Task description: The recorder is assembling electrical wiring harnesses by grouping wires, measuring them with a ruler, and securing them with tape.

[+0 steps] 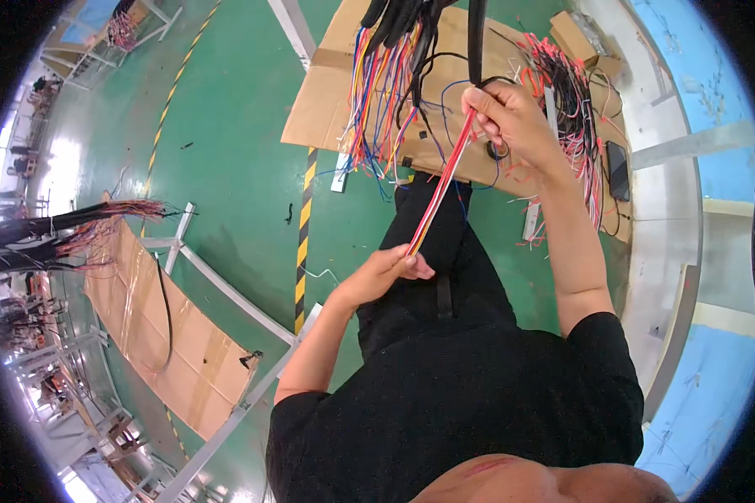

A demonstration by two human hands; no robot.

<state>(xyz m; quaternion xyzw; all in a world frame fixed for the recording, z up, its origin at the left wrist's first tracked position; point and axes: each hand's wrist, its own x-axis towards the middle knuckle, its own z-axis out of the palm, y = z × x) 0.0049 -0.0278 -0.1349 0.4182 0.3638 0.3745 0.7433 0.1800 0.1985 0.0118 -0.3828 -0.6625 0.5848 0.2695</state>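
Observation:
A bundle of thin wires (446,183), mostly red with some white and yellow, runs taut between my two hands. My left hand (389,272) is closed round its lower end, in front of my legs. Higher up and to the right, my right hand (512,120) pinches the bundle where it comes out of a black sleeve (476,42). The sleeve leads up out of view. Just left of it hang several other black-sleeved harnesses with loose blue, red, yellow and white wire ends (383,109).
A cardboard sheet (323,109) lies beneath the wires. Right of my hand is a heap of black and red wires (570,117), with a dark phone (617,170) beside it. At left, a metal frame (235,289) carries cardboard (176,335) and more harnesses (50,230). Striped tape (304,243) crosses the green floor.

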